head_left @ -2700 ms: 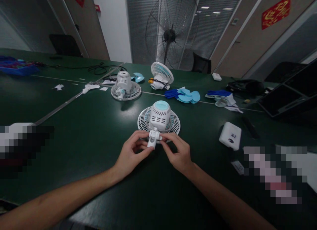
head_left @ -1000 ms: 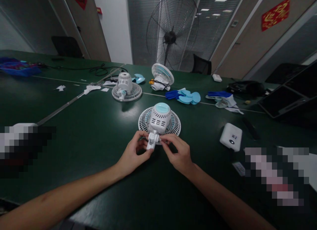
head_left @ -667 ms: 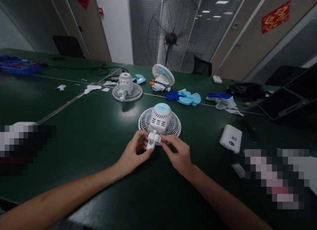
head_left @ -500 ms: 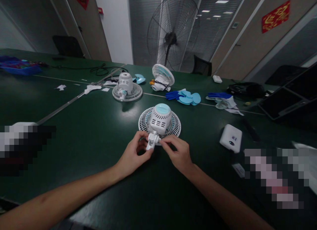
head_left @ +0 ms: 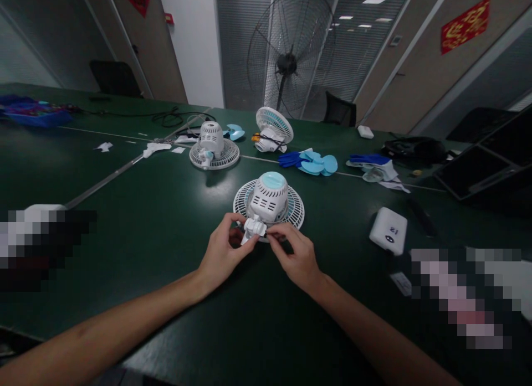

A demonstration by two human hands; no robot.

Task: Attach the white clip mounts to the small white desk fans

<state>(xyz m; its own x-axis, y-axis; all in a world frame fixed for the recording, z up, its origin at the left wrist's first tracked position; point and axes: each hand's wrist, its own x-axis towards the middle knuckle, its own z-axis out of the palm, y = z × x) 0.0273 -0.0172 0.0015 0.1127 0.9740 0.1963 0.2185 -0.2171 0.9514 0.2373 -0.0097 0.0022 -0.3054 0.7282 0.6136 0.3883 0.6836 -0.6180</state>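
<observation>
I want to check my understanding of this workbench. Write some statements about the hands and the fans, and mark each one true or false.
1. The left hand holds the white bracket of the nearest small fan. True.
2. The right hand reaches for the cables. False: the right hand is at the bracket.
3. The nearest small fan lies with its grille on top. False: the grille is underneath.
4. Light-blue blades lie next to a blue glove. True.
5. The large standing fan is white. False: this fan is dark.

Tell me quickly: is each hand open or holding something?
Left hand: closed, holding the white bracket.
Right hand: fingertips pinched at the bracket's side; whether anything small is between them cannot be told.
</observation>
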